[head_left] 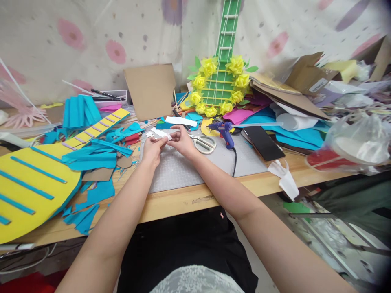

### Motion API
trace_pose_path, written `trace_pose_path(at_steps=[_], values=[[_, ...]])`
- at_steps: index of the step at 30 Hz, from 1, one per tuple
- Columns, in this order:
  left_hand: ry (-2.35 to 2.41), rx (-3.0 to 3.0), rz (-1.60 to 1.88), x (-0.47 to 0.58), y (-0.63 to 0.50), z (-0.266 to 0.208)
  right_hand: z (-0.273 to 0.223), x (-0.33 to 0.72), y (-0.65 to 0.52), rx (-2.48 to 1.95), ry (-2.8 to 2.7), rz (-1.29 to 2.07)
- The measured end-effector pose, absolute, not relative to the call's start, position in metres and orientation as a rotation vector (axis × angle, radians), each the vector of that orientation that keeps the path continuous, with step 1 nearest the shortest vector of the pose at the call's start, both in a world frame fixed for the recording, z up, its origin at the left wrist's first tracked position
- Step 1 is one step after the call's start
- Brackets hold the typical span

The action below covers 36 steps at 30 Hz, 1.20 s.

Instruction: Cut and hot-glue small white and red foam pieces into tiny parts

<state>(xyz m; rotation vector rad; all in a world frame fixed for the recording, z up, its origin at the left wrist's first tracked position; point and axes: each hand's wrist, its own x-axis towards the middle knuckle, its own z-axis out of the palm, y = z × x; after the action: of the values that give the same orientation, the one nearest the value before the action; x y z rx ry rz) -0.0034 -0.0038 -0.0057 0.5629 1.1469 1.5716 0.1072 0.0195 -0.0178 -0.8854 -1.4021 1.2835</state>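
Observation:
My left hand and my right hand meet over the grey cutting mat. Between their pinched fingers is a small strip of white paper. Close to my right wrist lie scissors with pale handles. A blue glue gun rests on the mat to the right, its cord running toward the table's front. Another white strip lies just beyond my fingers.
A yellow paper guitar shape with blue strips covers the left, beside blue crepe paper scraps. Behind stands a green paper guitar with yellow flowers. At right are a phone and a bagged red-and-white cup.

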Motion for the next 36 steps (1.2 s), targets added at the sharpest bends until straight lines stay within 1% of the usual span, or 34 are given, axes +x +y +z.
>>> trace_pose_path(at_steps=[8, 16, 36], values=[[1.179, 0.654, 1.579, 0.0015, -0.0087, 0.0003, -0.0161, 0.1087, 0.0207, -0.951, -1.32, 1.318], [1.326, 0.702, 1.58, 0.0008, -0.0103, 0.0004, -0.0119, 0.1114, 0.0163, -1.005, -1.355, 1.164], [1.335, 0.625, 1.622, -0.0003, -0.0067, -0.0021, -0.0096, 0.1093, 0.0153, -0.878, -1.267, 1.289]])
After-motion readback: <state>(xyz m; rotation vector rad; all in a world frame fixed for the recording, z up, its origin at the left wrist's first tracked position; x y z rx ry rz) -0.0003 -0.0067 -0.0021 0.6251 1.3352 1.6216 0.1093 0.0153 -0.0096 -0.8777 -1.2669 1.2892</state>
